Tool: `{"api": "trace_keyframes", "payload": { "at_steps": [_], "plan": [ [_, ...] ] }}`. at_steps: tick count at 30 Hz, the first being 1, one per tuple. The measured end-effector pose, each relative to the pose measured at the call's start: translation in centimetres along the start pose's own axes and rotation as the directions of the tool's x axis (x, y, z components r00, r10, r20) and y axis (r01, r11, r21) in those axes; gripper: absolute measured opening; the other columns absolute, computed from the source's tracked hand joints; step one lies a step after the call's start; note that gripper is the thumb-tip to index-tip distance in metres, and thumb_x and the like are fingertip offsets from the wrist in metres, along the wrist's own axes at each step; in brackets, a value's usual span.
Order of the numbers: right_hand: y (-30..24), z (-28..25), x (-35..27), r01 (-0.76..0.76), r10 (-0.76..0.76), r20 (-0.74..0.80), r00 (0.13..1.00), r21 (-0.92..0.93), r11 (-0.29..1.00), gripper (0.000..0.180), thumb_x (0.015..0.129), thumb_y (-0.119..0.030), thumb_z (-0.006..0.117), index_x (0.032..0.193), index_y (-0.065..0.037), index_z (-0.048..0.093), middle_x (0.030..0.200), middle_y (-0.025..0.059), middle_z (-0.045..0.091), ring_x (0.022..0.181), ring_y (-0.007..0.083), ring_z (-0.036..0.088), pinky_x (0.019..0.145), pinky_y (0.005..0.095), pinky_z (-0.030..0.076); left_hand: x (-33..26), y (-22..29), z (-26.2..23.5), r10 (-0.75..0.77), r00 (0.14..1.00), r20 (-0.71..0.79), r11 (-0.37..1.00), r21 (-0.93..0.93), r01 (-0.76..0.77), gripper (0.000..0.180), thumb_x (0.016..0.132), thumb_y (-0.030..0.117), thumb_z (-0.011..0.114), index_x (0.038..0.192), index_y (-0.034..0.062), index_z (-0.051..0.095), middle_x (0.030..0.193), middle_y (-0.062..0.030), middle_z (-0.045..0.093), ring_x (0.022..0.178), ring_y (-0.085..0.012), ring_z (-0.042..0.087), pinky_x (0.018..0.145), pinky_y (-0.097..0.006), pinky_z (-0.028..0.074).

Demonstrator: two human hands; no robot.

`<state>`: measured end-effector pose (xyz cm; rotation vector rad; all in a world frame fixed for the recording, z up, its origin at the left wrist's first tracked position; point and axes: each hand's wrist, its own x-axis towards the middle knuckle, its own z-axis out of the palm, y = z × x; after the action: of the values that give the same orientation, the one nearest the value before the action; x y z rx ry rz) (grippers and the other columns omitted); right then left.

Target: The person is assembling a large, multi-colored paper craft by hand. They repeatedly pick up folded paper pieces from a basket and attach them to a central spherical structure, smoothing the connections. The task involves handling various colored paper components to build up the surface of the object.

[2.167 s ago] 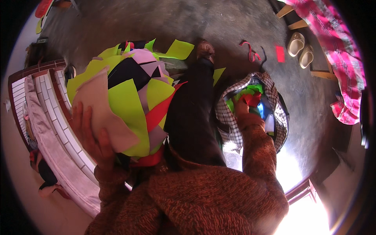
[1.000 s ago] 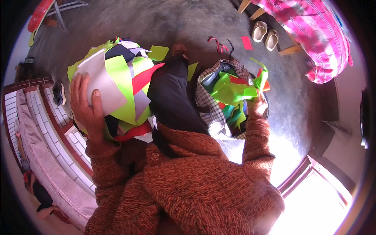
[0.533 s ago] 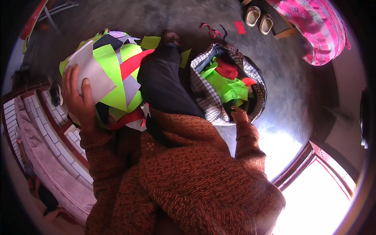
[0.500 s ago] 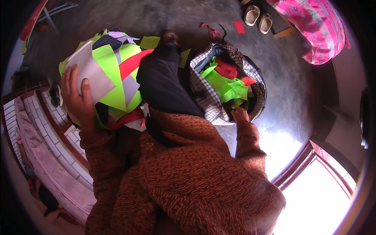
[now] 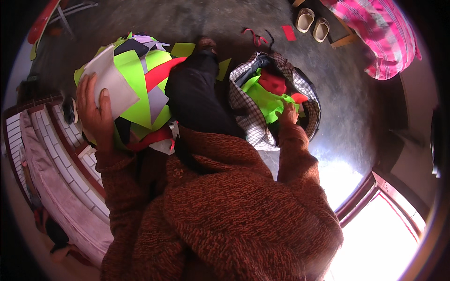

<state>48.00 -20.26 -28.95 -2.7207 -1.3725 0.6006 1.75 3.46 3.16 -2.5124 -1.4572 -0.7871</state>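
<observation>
At the left, a large heap of cut cloth pieces, lime green, red, grey and black, bulges beside my dark-clad leg. My left hand [image 5: 97,111] rests on its near left side with fingers and thumb apart, against a light grey cloth piece [image 5: 115,89]. My right hand [image 5: 288,114] reaches into a black-and-white checked bag [image 5: 243,100] on the floor. Its fingers look spread and touch the lime green cloth [image 5: 267,100] inside. Red cloth [image 5: 273,83] lies behind that green cloth. The right fingertips are partly lost against the cloth.
Lime green scraps [image 5: 183,49] and a red scrap [image 5: 290,33] lie on the floor, with a dark red cord [image 5: 255,37]. Pale clogs [image 5: 305,20] stand at the back right by pink plaid cloth [image 5: 382,37]. A white-tiled ledge [image 5: 58,150] is at left.
My right hand has moved farther into the bag, from near its close rim up onto the green cloth. My left hand stays against the heap. The whole view has shifted slightly.
</observation>
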Motion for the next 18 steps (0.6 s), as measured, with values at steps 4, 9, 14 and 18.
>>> {"api": "trace_keyframes", "payload": {
  "at_steps": [4,9,14,18],
  "plan": [
    [-0.7,1.6,0.9,-0.039,0.037,0.182,0.983,0.004,0.999,0.030,0.076,-0.030,0.075,0.104,-0.022,0.068,0.106,0.0082,0.066,0.106,0.0275,0.061,0.087,0.0445,0.047,-0.1,-0.2,0.0,0.009,1.000,0.005,1.000,0.026,-0.009,0.039,0.088,0.016,0.051,0.124,-0.0002,0.056,0.126,-0.0214,0.055,0.121,-0.0393,0.049,0.102,-0.046,0.037],
    [-0.7,1.8,-0.7,0.228,-0.247,-0.009,0.969,0.422,0.877,0.020,0.081,-0.024,0.069,0.098,-0.014,0.065,0.096,0.0100,0.065,0.086,0.0276,0.064,0.074,0.0389,0.051,-0.1,-0.2,0.2,0.009,1.000,-0.003,1.000,0.011,-0.009,0.039,0.089,0.017,0.051,0.124,0.0000,0.057,0.126,-0.0214,0.055,0.121,-0.0390,0.050,0.101,-0.046,0.038],
    [1.6,0.0,-0.7,0.076,-0.068,-0.056,0.996,0.935,0.346,0.025,0.092,-0.029,0.058,0.102,-0.006,0.061,0.090,0.0062,0.064,0.078,0.0141,0.058,0.068,0.0277,0.048,-0.2,-0.2,0.3,0.019,0.999,-0.026,1.000,0.018,-0.018,0.038,0.090,0.019,0.051,0.123,0.0010,0.057,0.126,-0.0212,0.055,0.120,-0.0392,0.050,0.100,-0.046,0.038],
    [4.2,-0.9,-2.1,0.298,-0.180,-0.449,0.875,0.208,0.931,0.033,0.086,-0.020,0.064,0.116,-0.008,0.058,0.101,0.0137,0.065,0.089,0.0302,0.064,0.074,0.0376,0.052,-0.3,-0.4,0.3,0.015,1.000,-0.026,1.000,0.023,-0.014,0.039,0.089,0.020,0.052,0.123,0.0012,0.057,0.126,-0.0213,0.055,0.120,-0.0395,0.050,0.100,-0.046,0.038]
  ]
}}
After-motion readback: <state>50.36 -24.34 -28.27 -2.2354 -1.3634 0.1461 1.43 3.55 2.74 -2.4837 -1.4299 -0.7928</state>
